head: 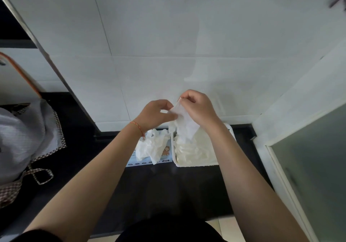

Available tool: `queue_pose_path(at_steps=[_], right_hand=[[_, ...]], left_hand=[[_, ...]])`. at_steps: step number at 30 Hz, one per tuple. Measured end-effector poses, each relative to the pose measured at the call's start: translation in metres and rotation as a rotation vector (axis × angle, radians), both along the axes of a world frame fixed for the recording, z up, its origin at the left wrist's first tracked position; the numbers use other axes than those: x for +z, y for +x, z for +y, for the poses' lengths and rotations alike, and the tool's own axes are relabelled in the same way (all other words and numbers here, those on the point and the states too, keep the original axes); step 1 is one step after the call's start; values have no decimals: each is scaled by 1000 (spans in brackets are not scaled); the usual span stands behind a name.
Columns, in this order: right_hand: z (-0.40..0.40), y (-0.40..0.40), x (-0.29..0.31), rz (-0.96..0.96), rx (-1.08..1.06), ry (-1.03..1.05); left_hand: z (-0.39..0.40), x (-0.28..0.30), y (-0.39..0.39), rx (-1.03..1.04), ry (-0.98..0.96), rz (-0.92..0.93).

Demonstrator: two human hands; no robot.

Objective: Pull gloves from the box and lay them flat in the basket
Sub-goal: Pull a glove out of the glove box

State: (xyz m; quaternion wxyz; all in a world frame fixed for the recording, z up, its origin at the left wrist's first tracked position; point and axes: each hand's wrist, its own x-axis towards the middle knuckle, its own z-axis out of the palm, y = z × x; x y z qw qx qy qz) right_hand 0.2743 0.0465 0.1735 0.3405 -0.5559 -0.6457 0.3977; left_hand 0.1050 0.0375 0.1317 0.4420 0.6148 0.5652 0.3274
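A thin white glove (184, 122) hangs in the air above the basket, pinched by both hands. My left hand (154, 114) grips its left edge and my right hand (198, 106) holds its upper corner. Below on the dark counter lies the glove box (164, 158), pale blue with an XL label, with crumpled white gloves (149, 148) spilling from its top. Right beside it stands the white basket (196, 164), which holds several white gloves (189, 148) laid in it. My right forearm covers the basket's right side.
A white tiled wall (168, 54) rises directly behind the box and basket. A grey cloth with checked trim (24, 138) lies on the counter at the left. A frosted glass door (314, 166) stands at the right. The dark counter (159, 185) extends toward me.
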Motion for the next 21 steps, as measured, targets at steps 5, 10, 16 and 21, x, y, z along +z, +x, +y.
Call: queue_pose_path(at_steps=[5, 10, 16, 21], right_hand=[[7, 20, -7, -77, -90, 59], [8, 28, -17, -100, -107, 92], [9, 39, -27, -62, -168, 95], [9, 57, -43, 34, -292, -59]], left_hand=[[-3, -7, 7, -79, -150, -84], [-3, -25, 15, -132, -247, -126], [-5, -42, 9, -183, -451, -370], [1, -51, 11, -95, -509, -518]])
